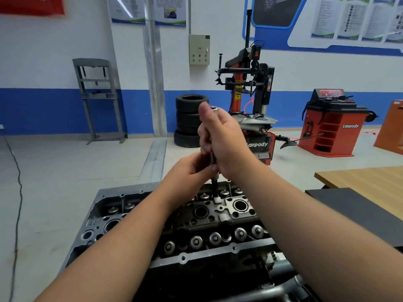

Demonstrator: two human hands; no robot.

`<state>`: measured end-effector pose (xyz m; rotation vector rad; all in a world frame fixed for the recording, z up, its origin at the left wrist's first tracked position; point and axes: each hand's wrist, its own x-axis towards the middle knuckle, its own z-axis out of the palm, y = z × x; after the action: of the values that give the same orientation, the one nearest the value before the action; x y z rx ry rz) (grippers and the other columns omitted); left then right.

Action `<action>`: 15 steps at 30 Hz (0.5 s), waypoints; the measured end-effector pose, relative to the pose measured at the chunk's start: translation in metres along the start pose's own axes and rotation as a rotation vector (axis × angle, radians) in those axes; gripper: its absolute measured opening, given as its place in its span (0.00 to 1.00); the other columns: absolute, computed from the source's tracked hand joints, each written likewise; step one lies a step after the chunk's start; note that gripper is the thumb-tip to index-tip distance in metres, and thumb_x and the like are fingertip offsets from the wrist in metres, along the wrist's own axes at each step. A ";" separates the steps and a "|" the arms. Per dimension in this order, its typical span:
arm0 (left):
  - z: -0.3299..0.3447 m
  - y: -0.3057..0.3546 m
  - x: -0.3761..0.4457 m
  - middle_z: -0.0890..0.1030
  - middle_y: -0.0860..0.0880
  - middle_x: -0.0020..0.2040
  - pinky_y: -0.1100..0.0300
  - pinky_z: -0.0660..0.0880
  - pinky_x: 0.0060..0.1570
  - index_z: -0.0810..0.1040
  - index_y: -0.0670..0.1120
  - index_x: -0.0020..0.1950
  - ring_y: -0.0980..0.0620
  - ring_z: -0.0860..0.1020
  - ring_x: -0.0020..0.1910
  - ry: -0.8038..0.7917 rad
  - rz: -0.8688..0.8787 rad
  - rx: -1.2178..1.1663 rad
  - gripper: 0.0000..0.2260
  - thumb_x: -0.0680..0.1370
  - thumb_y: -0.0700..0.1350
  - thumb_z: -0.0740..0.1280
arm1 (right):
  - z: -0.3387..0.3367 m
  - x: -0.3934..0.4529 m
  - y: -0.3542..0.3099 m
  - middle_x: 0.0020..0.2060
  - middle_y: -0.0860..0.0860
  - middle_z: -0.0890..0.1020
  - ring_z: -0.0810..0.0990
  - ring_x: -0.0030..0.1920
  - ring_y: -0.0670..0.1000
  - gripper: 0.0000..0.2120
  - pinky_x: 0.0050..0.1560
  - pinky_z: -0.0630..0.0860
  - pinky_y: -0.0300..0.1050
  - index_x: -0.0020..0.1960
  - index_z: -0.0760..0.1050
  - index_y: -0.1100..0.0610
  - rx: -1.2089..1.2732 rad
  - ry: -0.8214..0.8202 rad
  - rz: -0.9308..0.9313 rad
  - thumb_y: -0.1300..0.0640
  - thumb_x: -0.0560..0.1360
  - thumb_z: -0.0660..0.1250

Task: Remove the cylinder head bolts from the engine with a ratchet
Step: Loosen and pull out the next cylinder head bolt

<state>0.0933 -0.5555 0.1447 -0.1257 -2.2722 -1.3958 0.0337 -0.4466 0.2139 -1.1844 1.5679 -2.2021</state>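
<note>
While both bare arms reach out over the engine, the right hand [224, 144] is wrapped around a long shiny metal tool [212, 158] that stands nearly upright, with its thumb sticking up beside the tool's silver top end. Its fingers are curled tight around the tool. Below it, the left hand [192, 171] pinches the lower part of the same tool with curled fingers, just where the thin dark shaft comes out. That shaft goes down to a small pale tip [217, 200] that sits at the grey metal cylinder head [139, 192], near its far middle part. I cannot tell if this tip is on a bolt or is the bolt itself. Across the cylinder head there are rows of round silver valve caps [214, 238] and big dark round holes [201, 212]. On the right side is a brown wooden surface [366, 179] with a flat black board [349, 205] in front of it. Far behind, on the grey floor [65, 171], stands a stack of black tyres [188, 120], a red and black tyre machine [257, 88], a red wheel machine with shelves [331, 127] and a grey metal frame [98, 94] by the blue and white wall
</note>
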 end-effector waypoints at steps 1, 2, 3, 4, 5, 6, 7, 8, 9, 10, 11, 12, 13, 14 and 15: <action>0.001 0.001 0.001 0.86 0.50 0.46 0.62 0.79 0.47 0.81 0.48 0.55 0.56 0.83 0.45 0.029 0.004 0.003 0.03 0.83 0.46 0.70 | 0.001 -0.003 0.006 0.32 0.49 0.73 0.69 0.29 0.47 0.15 0.31 0.69 0.41 0.46 0.72 0.54 -0.038 0.045 -0.097 0.44 0.75 0.71; 0.004 0.001 0.002 0.86 0.50 0.45 0.65 0.78 0.43 0.81 0.48 0.54 0.58 0.83 0.42 0.058 -0.001 0.001 0.04 0.81 0.46 0.71 | -0.001 -0.006 0.011 0.34 0.50 0.75 0.72 0.31 0.47 0.13 0.33 0.72 0.41 0.49 0.72 0.55 -0.061 0.081 -0.174 0.48 0.75 0.72; 0.006 0.002 0.003 0.86 0.50 0.43 0.66 0.78 0.41 0.80 0.48 0.52 0.58 0.82 0.40 0.086 -0.016 0.001 0.05 0.80 0.47 0.73 | -0.004 -0.007 0.013 0.35 0.50 0.77 0.75 0.32 0.48 0.11 0.35 0.75 0.41 0.50 0.72 0.55 -0.112 0.119 -0.242 0.53 0.76 0.72; 0.009 0.003 0.004 0.86 0.49 0.43 0.63 0.78 0.40 0.80 0.47 0.51 0.58 0.82 0.39 0.113 -0.034 0.002 0.07 0.79 0.48 0.75 | -0.009 -0.008 0.014 0.36 0.50 0.79 0.78 0.34 0.48 0.09 0.37 0.76 0.42 0.50 0.73 0.55 -0.193 0.160 -0.302 0.56 0.77 0.72; 0.011 0.003 0.006 0.86 0.48 0.43 0.59 0.79 0.42 0.80 0.46 0.50 0.55 0.82 0.40 0.132 -0.055 0.006 0.08 0.77 0.48 0.76 | -0.012 -0.007 0.015 0.36 0.49 0.80 0.79 0.35 0.48 0.07 0.39 0.77 0.42 0.50 0.73 0.55 -0.282 0.191 -0.352 0.59 0.77 0.72; 0.013 0.003 0.007 0.86 0.46 0.44 0.53 0.81 0.46 0.80 0.46 0.50 0.51 0.84 0.42 0.139 -0.066 0.002 0.09 0.77 0.48 0.77 | -0.015 -0.007 0.017 0.37 0.49 0.81 0.81 0.36 0.48 0.06 0.40 0.78 0.42 0.50 0.74 0.55 -0.336 0.211 -0.388 0.59 0.78 0.71; 0.013 0.003 0.008 0.86 0.45 0.46 0.49 0.82 0.51 0.80 0.47 0.52 0.48 0.85 0.46 0.128 -0.069 -0.006 0.08 0.77 0.47 0.76 | -0.016 -0.008 0.020 0.37 0.50 0.82 0.81 0.37 0.48 0.04 0.41 0.78 0.41 0.50 0.75 0.56 -0.349 0.222 -0.411 0.59 0.79 0.70; 0.012 0.004 0.008 0.86 0.46 0.48 0.47 0.82 0.55 0.81 0.48 0.54 0.47 0.85 0.50 0.094 -0.058 -0.022 0.07 0.78 0.46 0.75 | -0.016 -0.009 0.025 0.37 0.50 0.82 0.82 0.37 0.49 0.03 0.42 0.78 0.42 0.51 0.75 0.56 -0.348 0.226 -0.428 0.57 0.80 0.68; 0.010 0.003 0.007 0.87 0.48 0.51 0.47 0.81 0.58 0.81 0.50 0.56 0.48 0.85 0.53 0.040 -0.047 -0.045 0.06 0.80 0.46 0.73 | -0.014 -0.010 0.029 0.37 0.50 0.82 0.82 0.37 0.49 0.05 0.42 0.78 0.43 0.51 0.75 0.57 -0.355 0.236 -0.446 0.56 0.82 0.65; 0.008 0.003 0.006 0.87 0.50 0.53 0.49 0.81 0.59 0.82 0.51 0.58 0.50 0.85 0.55 -0.025 -0.039 -0.068 0.06 0.82 0.46 0.70 | -0.012 -0.012 0.034 0.36 0.50 0.82 0.82 0.37 0.49 0.08 0.42 0.79 0.44 0.51 0.75 0.58 -0.376 0.248 -0.467 0.54 0.83 0.62; 0.006 0.003 0.003 0.87 0.51 0.54 0.51 0.81 0.61 0.82 0.54 0.59 0.51 0.84 0.56 -0.086 -0.045 -0.092 0.06 0.83 0.48 0.68 | -0.011 -0.012 0.039 0.35 0.49 0.81 0.82 0.36 0.49 0.11 0.41 0.79 0.45 0.51 0.75 0.59 -0.402 0.257 -0.495 0.53 0.84 0.59; 0.004 0.003 0.001 0.87 0.52 0.54 0.51 0.81 0.61 0.83 0.56 0.58 0.52 0.84 0.56 -0.124 -0.056 -0.099 0.07 0.83 0.49 0.66 | -0.010 -0.013 0.042 0.34 0.49 0.81 0.82 0.36 0.49 0.13 0.40 0.79 0.46 0.51 0.75 0.60 -0.422 0.259 -0.523 0.52 0.84 0.57; 0.003 0.004 0.001 0.87 0.53 0.53 0.50 0.81 0.61 0.83 0.59 0.56 0.51 0.85 0.56 -0.131 -0.056 -0.084 0.07 0.83 0.51 0.65 | -0.010 -0.014 0.045 0.35 0.49 0.81 0.82 0.36 0.49 0.14 0.40 0.79 0.47 0.51 0.74 0.59 -0.436 0.251 -0.542 0.51 0.84 0.56; 0.002 0.003 0.000 0.87 0.53 0.53 0.50 0.82 0.59 0.83 0.59 0.55 0.51 0.85 0.55 -0.110 -0.035 -0.039 0.07 0.82 0.52 0.65 | -0.011 -0.014 0.046 0.35 0.50 0.81 0.82 0.37 0.50 0.12 0.40 0.80 0.48 0.53 0.73 0.58 -0.445 0.236 -0.558 0.50 0.83 0.57; 0.002 0.003 0.001 0.87 0.54 0.51 0.53 0.82 0.56 0.83 0.58 0.54 0.53 0.85 0.53 -0.073 -0.007 0.011 0.07 0.81 0.52 0.66 | -0.012 -0.015 0.046 0.36 0.51 0.81 0.83 0.38 0.50 0.10 0.40 0.80 0.49 0.56 0.72 0.56 -0.451 0.217 -0.570 0.50 0.82 0.60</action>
<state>0.0927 -0.5523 0.1464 -0.1679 -2.3419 -1.4036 0.0224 -0.4493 0.1650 -1.7529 2.1077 -2.4444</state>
